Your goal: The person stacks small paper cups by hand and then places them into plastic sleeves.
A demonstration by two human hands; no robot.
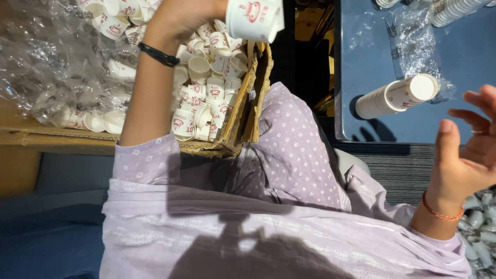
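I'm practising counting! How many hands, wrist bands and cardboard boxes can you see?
Bare hands: 2, the left hand holding a white paper cup with red print, and the open right hand
Wrist bands: 2, a thin black wrist band and a thin orange bangle
Brown cardboard box full of small cups: 1
Total: 5

One cardboard box [251, 98], one cup stack [395, 96], two hands [465, 155]

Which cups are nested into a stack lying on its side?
The stack of paper cups lying sideways on the blue table, by the clear wrap. Those in the cardboard box are loose.
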